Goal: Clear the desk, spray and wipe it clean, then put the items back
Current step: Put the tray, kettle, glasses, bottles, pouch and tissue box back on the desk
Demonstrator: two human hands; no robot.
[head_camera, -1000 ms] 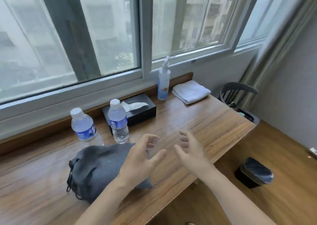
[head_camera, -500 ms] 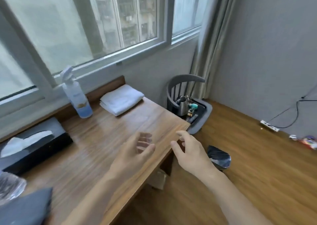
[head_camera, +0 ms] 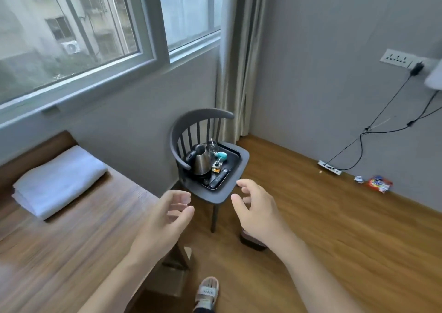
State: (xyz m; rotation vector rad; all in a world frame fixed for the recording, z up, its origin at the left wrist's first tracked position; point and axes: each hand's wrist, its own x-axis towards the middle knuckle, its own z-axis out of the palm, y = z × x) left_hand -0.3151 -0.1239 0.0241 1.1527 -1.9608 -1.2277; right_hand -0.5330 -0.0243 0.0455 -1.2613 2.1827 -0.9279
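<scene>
**Two empty hands reach for the tray**

The desk [head_camera: 71, 248] sits on the left, with a folded towel [head_camera: 57, 181] on it. The chair [head_camera: 215, 193] holds the tray [head_camera: 233, 167] with the kettle [head_camera: 202, 163] — likely parked there for cleaning. Left hand [head_camera: 165, 219] and right hand [head_camera: 257, 211] hang loose — holding nothing.

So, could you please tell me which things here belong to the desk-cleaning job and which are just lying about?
Part of the job: desk, folded white towel, tray of items on the chair, with kettle and remote.

Just lying about: detergent packet, power strip, curtain.
</scene>
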